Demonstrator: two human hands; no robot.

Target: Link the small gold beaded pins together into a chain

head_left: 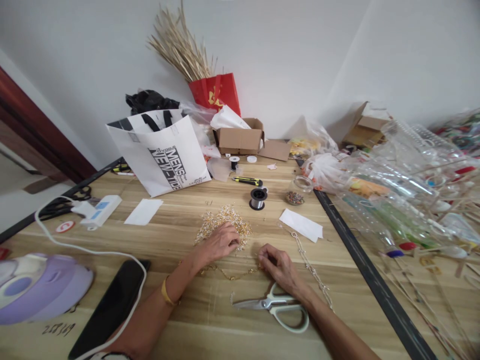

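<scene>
A loose pile of small gold and white beads (213, 220) lies on the wooden table. My left hand (221, 242) rests over its right side, fingers curled down together; whatever they pinch is hidden. Closer to me, my right hand (275, 262) pinches one end of a thin gold beaded chain (230, 276), which droops across the table toward my left wrist. Scissors (268, 303) with pale handles lie beneath my right wrist, blades slightly apart. To the right, a second, lighter beaded chain (309, 265) stretches along the table and passes under my right forearm.
Beyond the beads stand a wire spool (258, 198), a yellow-black utility knife (246, 181) and a glass jar (299, 191) of beads. White paper slips (301, 225) flank them. A white bag (165, 155), phone (108, 310) and cable are leftward; plastic bottles (371, 220) crowd the right.
</scene>
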